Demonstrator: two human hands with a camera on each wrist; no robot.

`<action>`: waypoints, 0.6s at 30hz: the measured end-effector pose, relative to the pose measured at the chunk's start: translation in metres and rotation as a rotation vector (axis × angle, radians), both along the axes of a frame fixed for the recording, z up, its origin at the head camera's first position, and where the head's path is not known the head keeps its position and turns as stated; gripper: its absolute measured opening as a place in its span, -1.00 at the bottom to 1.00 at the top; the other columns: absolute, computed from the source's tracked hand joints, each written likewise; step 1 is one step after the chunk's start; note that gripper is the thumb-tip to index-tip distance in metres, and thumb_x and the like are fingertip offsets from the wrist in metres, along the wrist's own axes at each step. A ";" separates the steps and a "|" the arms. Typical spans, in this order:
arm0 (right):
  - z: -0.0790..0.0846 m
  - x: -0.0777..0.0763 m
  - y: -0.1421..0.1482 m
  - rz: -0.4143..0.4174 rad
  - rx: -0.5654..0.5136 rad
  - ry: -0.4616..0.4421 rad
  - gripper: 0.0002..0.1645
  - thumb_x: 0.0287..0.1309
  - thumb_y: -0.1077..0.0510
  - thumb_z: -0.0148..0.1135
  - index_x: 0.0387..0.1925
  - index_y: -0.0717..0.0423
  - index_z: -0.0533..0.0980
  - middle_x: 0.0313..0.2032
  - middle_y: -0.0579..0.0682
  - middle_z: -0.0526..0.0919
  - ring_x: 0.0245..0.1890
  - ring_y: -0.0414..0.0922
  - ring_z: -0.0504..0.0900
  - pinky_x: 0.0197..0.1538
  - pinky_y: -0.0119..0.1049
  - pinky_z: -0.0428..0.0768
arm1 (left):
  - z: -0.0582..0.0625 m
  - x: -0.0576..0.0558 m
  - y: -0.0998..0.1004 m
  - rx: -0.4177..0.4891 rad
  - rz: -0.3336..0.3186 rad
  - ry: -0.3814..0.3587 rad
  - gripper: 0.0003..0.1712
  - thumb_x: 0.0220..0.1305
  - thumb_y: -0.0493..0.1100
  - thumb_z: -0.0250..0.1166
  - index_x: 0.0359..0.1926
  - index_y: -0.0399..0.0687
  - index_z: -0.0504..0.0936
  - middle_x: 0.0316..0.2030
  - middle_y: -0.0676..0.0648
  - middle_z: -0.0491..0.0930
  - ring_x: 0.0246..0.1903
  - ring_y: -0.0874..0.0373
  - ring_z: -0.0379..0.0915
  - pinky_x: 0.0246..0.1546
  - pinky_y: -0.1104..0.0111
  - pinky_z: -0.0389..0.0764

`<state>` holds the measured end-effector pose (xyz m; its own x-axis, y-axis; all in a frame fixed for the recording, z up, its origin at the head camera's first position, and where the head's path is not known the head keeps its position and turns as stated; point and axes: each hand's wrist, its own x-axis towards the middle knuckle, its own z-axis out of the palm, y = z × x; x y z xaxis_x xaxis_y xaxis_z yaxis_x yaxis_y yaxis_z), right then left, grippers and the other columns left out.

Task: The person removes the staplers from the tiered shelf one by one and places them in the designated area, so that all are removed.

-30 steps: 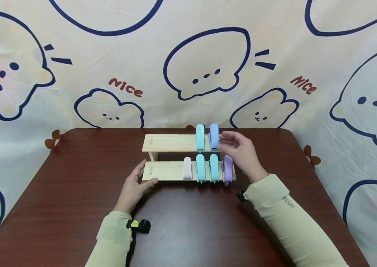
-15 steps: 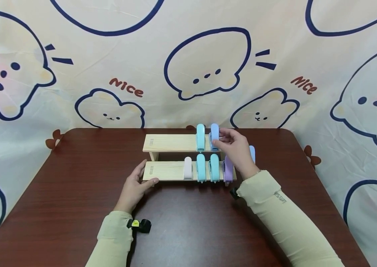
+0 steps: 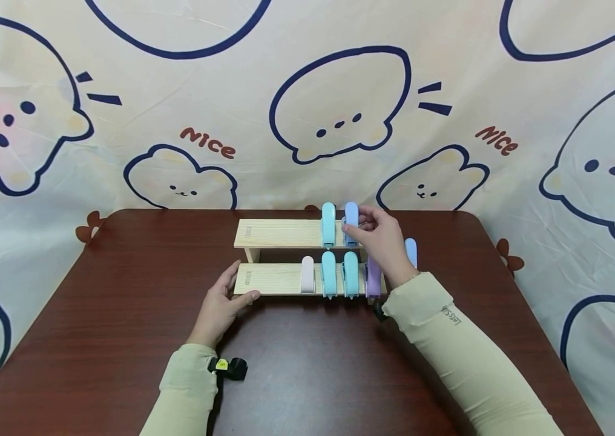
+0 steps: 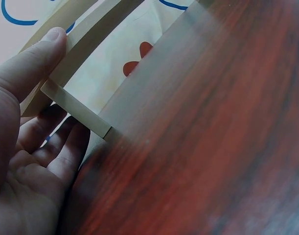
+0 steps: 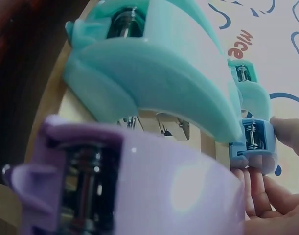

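My left hand [image 3: 220,307] grips the left end of the lower step of a two-tier wooden rack [image 3: 269,278], thumb on top, fingers beneath it in the left wrist view. On the upper step, my right hand [image 3: 384,239] pinches a blue plastic spring clip [image 3: 351,217] between thumb and fingers; the right wrist view shows this blue clip [image 5: 257,142] too. Left of it stands a teal clip [image 3: 328,224]. Along the lower step sit a white clip [image 3: 307,274], two teal clips [image 3: 329,272] and a purple clip [image 3: 373,281], partly behind my right hand.
Another blue clip [image 3: 411,251] shows past my right wrist, beyond the rack's right end. The rack stands near the back edge of the dark brown table [image 3: 307,375]. A cartoon-printed cloth [image 3: 253,109] hangs behind and at both sides.
My right hand has moved slightly left and its thumb has come round onto the upper blue clip. The blue clip by the wrist has come into sight. My left hand keeps its hold.
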<state>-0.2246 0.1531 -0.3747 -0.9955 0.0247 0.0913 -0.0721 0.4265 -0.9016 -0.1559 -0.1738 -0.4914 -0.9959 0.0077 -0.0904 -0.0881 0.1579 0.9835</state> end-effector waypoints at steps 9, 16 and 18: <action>-0.001 0.003 0.001 -0.020 -0.032 0.005 -0.36 0.13 0.02 0.50 0.22 0.11 0.53 -0.09 0.03 0.60 -0.12 -0.05 0.53 -0.07 -0.22 0.57 | -0.001 0.000 0.000 -0.002 -0.001 0.002 0.12 0.14 -0.22 0.53 0.59 -0.01 0.05 0.43 -0.16 0.32 0.15 0.00 0.44 -0.15 0.52 0.60; 0.001 0.004 0.003 -0.026 -0.062 0.013 -0.40 0.16 0.07 0.47 0.22 0.12 0.53 -0.09 0.05 0.59 -0.12 -0.04 0.50 -0.07 -0.28 0.56 | -0.001 -0.001 0.000 -0.009 0.001 0.002 0.12 0.13 -0.20 0.53 0.59 -0.01 0.06 0.42 -0.15 0.33 0.15 0.00 0.45 -0.15 0.52 0.59; 0.002 0.005 0.005 -0.028 -0.064 0.018 -0.40 0.16 0.07 0.47 0.22 0.13 0.54 -0.08 0.06 0.59 -0.12 -0.04 0.50 -0.08 -0.29 0.56 | -0.001 0.000 -0.001 -0.004 -0.001 0.000 0.12 0.14 -0.21 0.53 0.59 -0.01 0.05 0.42 -0.15 0.33 0.14 0.00 0.45 -0.16 0.50 0.61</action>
<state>-0.2200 0.1576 -0.3731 -0.9926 0.0593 0.1064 -0.0771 0.3700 -0.9258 -0.1564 -0.1744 -0.4923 -0.9959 0.0079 -0.0903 -0.0878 0.1623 0.9828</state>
